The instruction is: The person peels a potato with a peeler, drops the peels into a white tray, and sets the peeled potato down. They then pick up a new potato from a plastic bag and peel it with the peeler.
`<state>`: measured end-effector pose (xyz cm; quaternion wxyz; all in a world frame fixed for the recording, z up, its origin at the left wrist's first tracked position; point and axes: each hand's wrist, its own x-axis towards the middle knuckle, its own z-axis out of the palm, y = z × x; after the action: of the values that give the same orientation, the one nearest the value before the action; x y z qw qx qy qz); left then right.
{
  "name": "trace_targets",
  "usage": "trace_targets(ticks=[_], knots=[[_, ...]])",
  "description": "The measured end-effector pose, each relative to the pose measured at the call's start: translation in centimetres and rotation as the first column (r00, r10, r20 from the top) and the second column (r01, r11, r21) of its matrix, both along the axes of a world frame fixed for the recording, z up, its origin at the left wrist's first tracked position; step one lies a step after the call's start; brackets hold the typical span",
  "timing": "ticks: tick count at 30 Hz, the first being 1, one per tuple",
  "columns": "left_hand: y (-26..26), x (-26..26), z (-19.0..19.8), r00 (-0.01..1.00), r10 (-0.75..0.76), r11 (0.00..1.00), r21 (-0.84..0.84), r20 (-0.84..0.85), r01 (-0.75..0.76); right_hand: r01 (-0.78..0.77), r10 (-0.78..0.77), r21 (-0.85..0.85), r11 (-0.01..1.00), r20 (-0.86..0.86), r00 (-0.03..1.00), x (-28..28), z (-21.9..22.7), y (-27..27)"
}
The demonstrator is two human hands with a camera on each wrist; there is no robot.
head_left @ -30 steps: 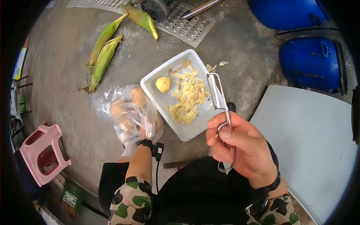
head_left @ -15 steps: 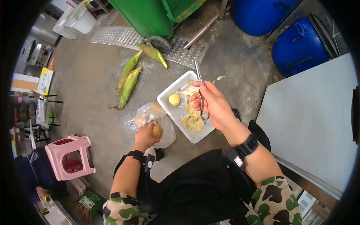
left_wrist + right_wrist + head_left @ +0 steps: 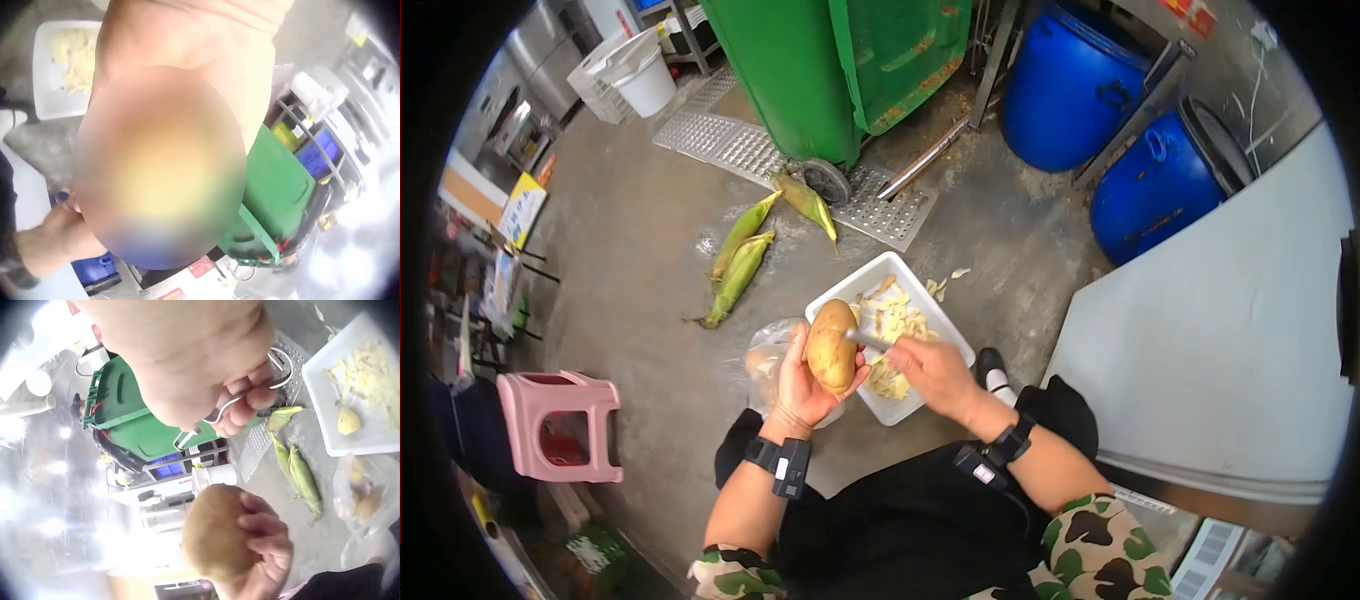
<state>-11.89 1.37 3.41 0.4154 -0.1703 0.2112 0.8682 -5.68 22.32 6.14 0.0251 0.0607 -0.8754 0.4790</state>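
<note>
Metal peeler (image 3: 869, 341) in its closed grip, the right hand (image 3: 941, 376) hovers over the white tray (image 3: 893, 411), while the left hand (image 3: 802, 395) curls round a brown-skinned potato (image 3: 832, 347) above the tray's left side, so peeling seems in hand, calling next for a steady stroke.

The head view looks forward and down; both close-up wrist views share corners of the tray (image 3: 928, 312).

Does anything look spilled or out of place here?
Yes: a few peel scraps lie on the floor just outside the white tray, though other peelings sit inside it. The held potato shows no obvious damage.
</note>
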Motion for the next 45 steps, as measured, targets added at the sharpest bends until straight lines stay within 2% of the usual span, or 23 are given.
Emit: trace_targets(ticks=[5, 8, 11, 14, 18, 21, 22, 25, 27, 29, 32, 35, 36, 39, 42, 44, 45], knots=[[1.5, -0.3, -2.2, 0.995, -0.022, 0.996, -0.084, 0.095, 0.030, -0.090, 0.098, 0.183, 0.979, -0.037, 0.995, -0.4, 0.6, -1.7], [1.4, -0.2, -3.3, 0.990, 0.003, 0.978, -0.207, 0.138, 0.026, -0.125, 0.121, 0.228, 0.966, 0.034, 0.992, -0.9, -0.4, -2.1], [1.5, -0.2, -2.7, 0.985, 0.078, 0.920, -0.391, 0.151, -0.013, -0.132, 0.112, 0.239, 0.962, 0.094, 0.989, -1.4, -1.2, -2.6], [0.3, 0.6, -4.3, 0.987, -0.080, 0.957, -0.268, 0.140, 0.116, -0.057, 0.016, 0.285, 0.957, 0.145, 0.989, -2.7, -2.9, -2.3], [0.1, 0.9, -3.7, 0.967, -0.079, 0.938, -0.311, 0.241, 0.154, 0.013, -0.093, 0.357, 0.934, 0.210, 0.973, -3.7, -5.9, -2.2], [-0.5, 1.6, -2.4, 0.973, -0.226, 0.916, -0.328, 0.049, 0.230, -0.013, -0.125, 0.372, 0.928, 0.343, 0.931, -3.8, -7.7, -1.9], [-0.9, 1.6, -2.5, 0.973, -0.229, 0.916, -0.337, 0.003, 0.217, -0.022, -0.135, 0.368, 0.930, 0.396, 0.908, -3.7, -8.2, -1.7], [-1.9, 1.2, -2.8, 0.983, -0.037, 0.963, -0.255, 0.180, 0.083, -0.104, -0.099, 0.365, 0.925, 0.498, 0.862, -3.4, -8.6, -1.6], [-2.3, 0.5, -2.7, 0.977, 0.079, 0.976, -0.216, 0.195, -0.036, -0.077, -0.112, 0.361, 0.929, 0.474, 0.874, -3.4, -7.9, -1.4], [-1.8, 0.0, -2.0, 0.956, 0.214, 0.943, -0.298, 0.202, -0.149, -0.010, -0.114, 0.293, 0.956, 0.404, 0.908, -3.4, -6.9, -1.4], [-2.6, -0.3, -3.3, 0.976, 0.153, 0.981, -0.147, 0.156, -0.130, 0.064, -0.073, 0.040, 0.997, 0.291, 0.954, -2.7, -5.2, -1.8], [-1.9, -0.3, -2.6, 0.969, 0.195, 0.976, -0.126, 0.153, -0.176, -0.083, 0.078, 0.035, 0.996, 0.135, 0.988, -2.3, -2.5, -3.0], [-1.5, -0.3, -1.6, 0.969, 0.190, 0.971, -0.178, 0.157, -0.161, -0.123, 0.119, 0.051, 0.991, 0.079, 0.990, -2.0, -2.0, -3.5], [-1.2, -0.4, -2.6, 0.983, 0.089, 0.986, -0.152, 0.161, -0.064, -0.086, 0.089, 0.053, 0.995, -0.061, 0.994, -1.6, -2.5, -5.1], [-0.8, 0.0, -2.8, 0.964, 0.125, 0.984, -0.157, 0.234, -0.089, -0.089, 0.073, 0.198, 0.976, 0.088, 0.994, -2.3, -3.2, -4.5], [-0.5, 0.2, -2.7, 0.949, 0.163, 0.975, -0.191, 0.269, -0.113, -0.059, 0.043, 0.208, 0.976, 0.078, 0.996, -2.6, -4.0, -4.5], [-0.6, 0.4, -2.8, 0.951, 0.133, 0.982, -0.167, 0.279, -0.088, -0.043, 0.028, 0.212, 0.976, 0.075, 0.997, -2.7, -4.4, -4.4]])
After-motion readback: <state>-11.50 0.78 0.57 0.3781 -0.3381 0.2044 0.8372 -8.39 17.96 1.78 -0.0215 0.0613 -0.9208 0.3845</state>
